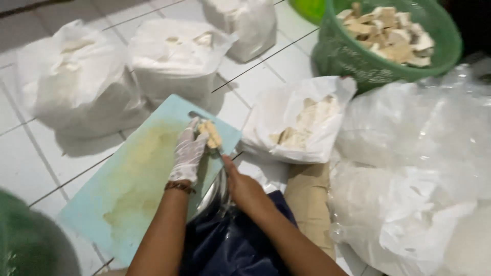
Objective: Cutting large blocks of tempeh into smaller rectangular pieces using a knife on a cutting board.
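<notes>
Your left hand, in a thin translucent disposable glove, is pressed down on a small pale yellowish block of food, fingers curled over it to pin it in place. The block lies near the far right corner of the light blue plastic cutting board, which sits on the white tiled floor. Your bare right hand is clenched around the handle of a metal knife; its blade runs under and past the block. Just right of the board is an open white plastic bag with pale cut pieces. Beyond it stands a green plastic mesh basket heaped with similar chunks. Three filled white bags stand across the floor behind the board.
</notes>
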